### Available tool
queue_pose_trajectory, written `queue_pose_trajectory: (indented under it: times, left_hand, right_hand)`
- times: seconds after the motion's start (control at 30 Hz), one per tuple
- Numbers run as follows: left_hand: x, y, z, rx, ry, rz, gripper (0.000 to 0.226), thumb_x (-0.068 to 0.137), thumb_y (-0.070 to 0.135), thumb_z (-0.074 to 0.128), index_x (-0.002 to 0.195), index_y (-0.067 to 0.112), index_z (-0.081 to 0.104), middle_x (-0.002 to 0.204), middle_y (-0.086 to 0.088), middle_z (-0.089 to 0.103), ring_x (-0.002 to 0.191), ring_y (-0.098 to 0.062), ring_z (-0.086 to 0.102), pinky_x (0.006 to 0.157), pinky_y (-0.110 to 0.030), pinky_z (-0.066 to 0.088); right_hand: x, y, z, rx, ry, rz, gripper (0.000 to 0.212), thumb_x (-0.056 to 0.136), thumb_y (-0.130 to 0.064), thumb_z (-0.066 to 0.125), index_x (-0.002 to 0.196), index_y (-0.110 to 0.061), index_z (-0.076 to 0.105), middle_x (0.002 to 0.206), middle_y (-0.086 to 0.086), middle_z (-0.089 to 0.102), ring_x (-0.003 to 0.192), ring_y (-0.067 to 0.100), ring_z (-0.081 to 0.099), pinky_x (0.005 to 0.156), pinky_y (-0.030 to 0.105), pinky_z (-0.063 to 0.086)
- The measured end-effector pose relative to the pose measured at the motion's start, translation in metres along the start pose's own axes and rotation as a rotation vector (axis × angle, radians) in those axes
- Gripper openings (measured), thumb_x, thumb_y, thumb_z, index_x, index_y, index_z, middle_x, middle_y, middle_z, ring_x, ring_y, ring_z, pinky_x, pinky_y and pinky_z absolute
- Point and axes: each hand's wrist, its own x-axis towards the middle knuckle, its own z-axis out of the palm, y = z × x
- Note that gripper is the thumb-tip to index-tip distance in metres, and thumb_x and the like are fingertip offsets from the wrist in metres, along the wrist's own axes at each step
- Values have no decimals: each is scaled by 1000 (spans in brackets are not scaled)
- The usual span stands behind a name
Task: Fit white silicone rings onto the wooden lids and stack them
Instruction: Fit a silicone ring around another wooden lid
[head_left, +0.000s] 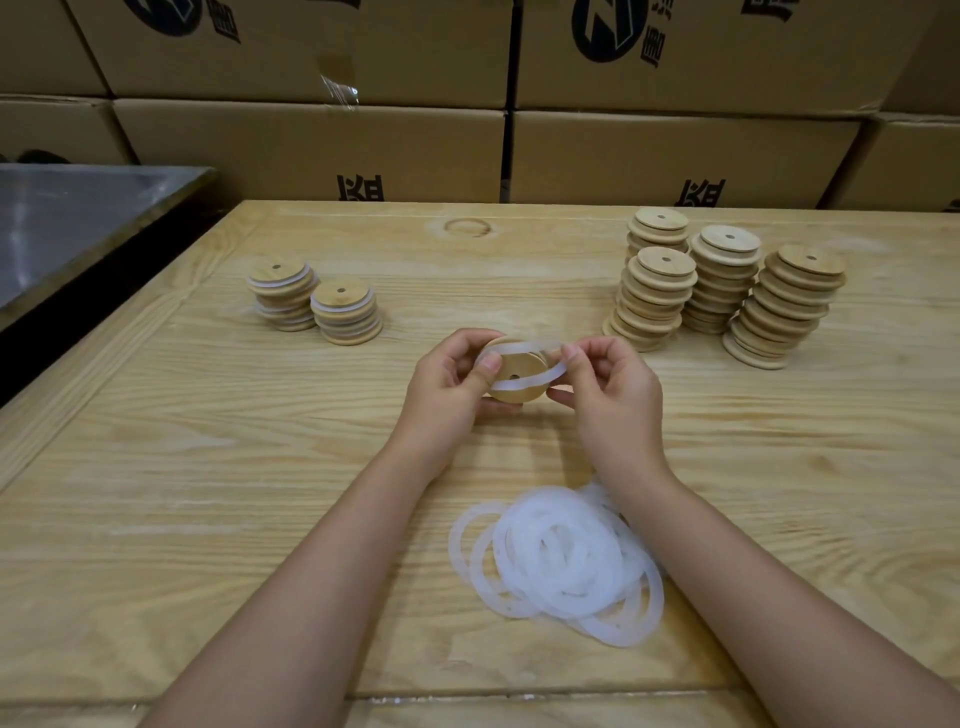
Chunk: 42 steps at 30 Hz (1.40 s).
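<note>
Above the middle of the table, my left hand (451, 382) grips a round wooden lid (519, 384) with a small centre hole. A white silicone ring (524, 384) is stretched across the lid. My left thumb pins the ring at its left side, and my right hand (608, 387) pinches its right end. A loose heap of white rings (558, 561) lies near me, partly under my right forearm. Two short stacks of ringed lids (317, 304) stand at the left. Several taller stacks of bare lids (727, 288) stand at the right.
The wooden table (208, 467) has a raised border along its left and far edges. A grey metal surface (78, 223) adjoins it at the far left. Brown cardboard boxes (467, 104) form a wall behind the table.
</note>
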Motion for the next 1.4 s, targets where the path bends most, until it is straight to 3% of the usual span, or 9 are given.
queue_pose_trajectory:
  times: [0.07, 0.2, 0.37, 0.57, 0.8, 1.0, 1.17, 1.3, 1.4]
  left_hand:
    - [0, 1, 1, 32, -5, 9, 21, 95, -1, 48, 95, 18, 59, 88, -3, 67, 81, -16, 66, 68, -38, 60]
    - [-2, 0, 1, 117, -21, 31, 21, 94, 0, 51, 96, 19, 60, 92, -3, 67, 86, -15, 66, 70, -37, 60]
    - [-3, 1, -1, 155, -59, 28, 18, 93, 3, 53, 98, 19, 62, 91, 1, 67, 88, -14, 65, 75, -43, 57]
    - [-4, 1, -1, 156, -61, 20, 18, 94, 7, 53, 101, 20, 62, 95, 0, 67, 88, -13, 64, 75, -42, 56]
    - [-3, 2, -1, 187, -10, 62, 16, 93, 9, 56, 101, 22, 61, 87, -1, 68, 76, -7, 63, 66, -23, 51]
    - [-4, 5, -2, 119, 23, 47, 14, 91, 6, 58, 94, 18, 63, 82, -2, 69, 75, -9, 65, 66, -30, 53]
    - [-3, 6, -4, 63, 57, 27, 12, 89, 4, 59, 91, 14, 64, 80, -3, 68, 77, -13, 64, 73, -41, 52]
    - [-2, 6, -5, 22, 49, 16, 12, 89, 3, 59, 90, 14, 64, 74, 4, 71, 74, -8, 66, 56, -28, 54]
    - [-2, 5, -5, -9, 62, -3, 13, 90, 2, 57, 89, 13, 63, 73, 5, 70, 71, -6, 66, 52, -25, 53]
  right_hand:
    - [-2, -2, 0, -60, 3, -68, 16, 95, -17, 55, 80, -24, 54, 80, -7, 67, 78, 9, 66, 78, 42, 56]
    - [-3, -2, -1, -262, -3, -291, 8, 94, -13, 55, 87, -17, 55, 84, -3, 62, 81, 14, 58, 74, 26, 46]
    - [-1, -1, -3, -216, -87, -236, 4, 90, -12, 62, 90, -16, 63, 80, -11, 64, 74, 0, 58, 67, 10, 43]
    - [3, 1, -6, -153, -133, -151, 9, 85, -16, 68, 78, -20, 64, 75, -10, 64, 71, 2, 58, 65, 15, 45]
    - [7, 4, -6, -118, -127, -62, 13, 85, -17, 69, 75, -24, 65, 74, -10, 66, 74, 7, 62, 76, 41, 56]
    - [7, 4, -7, -110, -104, -49, 12, 83, -18, 72, 74, -24, 67, 72, -11, 68, 73, 8, 64, 75, 38, 57]
    - [5, 3, -6, -109, -142, -67, 13, 84, -17, 71, 75, -24, 66, 73, -10, 67, 68, 5, 62, 67, 24, 53]
    - [6, 4, -6, -136, -135, -79, 12, 85, -17, 69, 77, -24, 65, 75, -10, 66, 71, 6, 62, 70, 28, 54]
    - [6, 5, -6, -140, -152, -79, 12, 86, -16, 69, 77, -24, 64, 76, -9, 66, 73, 7, 62, 70, 29, 54]
